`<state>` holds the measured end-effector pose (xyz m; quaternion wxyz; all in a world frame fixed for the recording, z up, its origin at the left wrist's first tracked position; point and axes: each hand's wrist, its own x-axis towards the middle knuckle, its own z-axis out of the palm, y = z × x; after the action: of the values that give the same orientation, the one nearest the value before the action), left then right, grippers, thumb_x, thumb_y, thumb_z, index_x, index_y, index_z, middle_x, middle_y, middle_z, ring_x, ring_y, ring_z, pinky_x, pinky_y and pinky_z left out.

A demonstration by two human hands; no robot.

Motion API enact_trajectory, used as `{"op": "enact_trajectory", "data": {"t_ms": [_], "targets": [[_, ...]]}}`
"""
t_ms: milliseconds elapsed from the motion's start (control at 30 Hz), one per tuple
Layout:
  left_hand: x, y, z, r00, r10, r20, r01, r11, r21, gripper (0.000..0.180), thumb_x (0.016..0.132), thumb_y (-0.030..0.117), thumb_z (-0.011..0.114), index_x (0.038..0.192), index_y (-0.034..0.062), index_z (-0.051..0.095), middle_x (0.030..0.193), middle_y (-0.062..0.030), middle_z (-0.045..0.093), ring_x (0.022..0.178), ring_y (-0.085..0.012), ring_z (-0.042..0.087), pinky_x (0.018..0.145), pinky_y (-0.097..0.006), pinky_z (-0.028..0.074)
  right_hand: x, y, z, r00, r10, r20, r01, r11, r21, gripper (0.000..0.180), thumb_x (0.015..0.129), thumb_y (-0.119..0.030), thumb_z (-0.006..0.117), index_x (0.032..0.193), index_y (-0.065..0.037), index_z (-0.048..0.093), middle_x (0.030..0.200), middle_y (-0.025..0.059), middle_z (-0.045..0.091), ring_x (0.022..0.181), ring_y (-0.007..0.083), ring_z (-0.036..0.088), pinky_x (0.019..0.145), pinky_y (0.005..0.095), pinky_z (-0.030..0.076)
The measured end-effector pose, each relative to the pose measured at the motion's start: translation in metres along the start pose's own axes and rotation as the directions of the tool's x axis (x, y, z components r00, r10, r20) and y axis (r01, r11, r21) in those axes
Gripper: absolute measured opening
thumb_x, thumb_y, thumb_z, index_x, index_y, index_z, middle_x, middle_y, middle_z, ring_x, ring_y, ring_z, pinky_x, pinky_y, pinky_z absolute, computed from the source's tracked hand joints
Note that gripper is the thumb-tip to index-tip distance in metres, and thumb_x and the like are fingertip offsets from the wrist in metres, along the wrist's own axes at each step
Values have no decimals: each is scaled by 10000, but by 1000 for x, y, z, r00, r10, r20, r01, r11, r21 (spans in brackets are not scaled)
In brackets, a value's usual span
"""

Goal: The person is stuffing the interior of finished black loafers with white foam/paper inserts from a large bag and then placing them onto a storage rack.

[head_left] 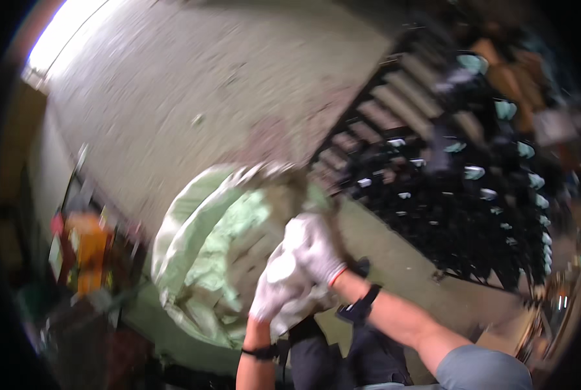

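Both my hands wear whitish work gloves and are close together over a large pale green sack (228, 224) with its mouth wide open. My left hand (271, 292) is closed around a small white round thing (282, 267), whose kind is unclear from the blur. Against it, from above and to the right, lies my right hand (313, 247), its fingers curled; whatever they grip is hidden. The sack's rim is rolled and crumpled, and its pale green lining shows inside, with a shadowed brownish area on the right.
To the right, a black slatted rack (375, 97) stands beside many dark items with pale tips (472, 172). Orange and red containers (89, 247) are on the left. Concrete floor (206, 78) stretches beyond the sack, and flat cardboard (508, 331) lies at the lower right.
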<state>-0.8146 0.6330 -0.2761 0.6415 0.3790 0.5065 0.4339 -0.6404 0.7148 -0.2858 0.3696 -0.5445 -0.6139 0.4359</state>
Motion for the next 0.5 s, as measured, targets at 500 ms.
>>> {"op": "enact_trajectory", "data": {"t_ms": [500], "targets": [[-10, 347, 324, 858, -29, 513, 225, 919, -323, 839, 808, 166, 837, 1565, -48, 544, 1414, -193, 714, 1238, -316, 753, 1053, -472, 644, 74, -332, -466, 751, -333, -569, 307, 941, -146, 597, 841, -100, 747, 1409, -17, 587, 1350, 172, 605, 1296, 298, 614, 1152, 439, 499]]}}
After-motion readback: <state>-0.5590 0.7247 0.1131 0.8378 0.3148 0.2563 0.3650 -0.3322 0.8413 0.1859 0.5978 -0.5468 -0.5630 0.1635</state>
